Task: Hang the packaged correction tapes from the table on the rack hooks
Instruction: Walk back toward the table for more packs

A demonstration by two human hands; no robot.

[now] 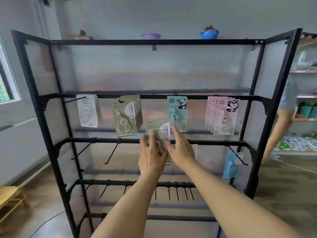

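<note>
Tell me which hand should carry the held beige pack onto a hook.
Left, probably. The left hand already grips the beige pack round its lower half, so it can lift it to the matching beige stack up-left. The right hand only touches the pack's edge with straight fingers.

You can read "36" on the white pack, the olive pack and the pack you hold; "PANDA" marks the blue pack and pink pack.

The rack is black with ribbed, frosted panels. Hanging packs: white, olive-beige, light blue with pandas, pink with pandas. Bowls on top are purple and blue.
</note>
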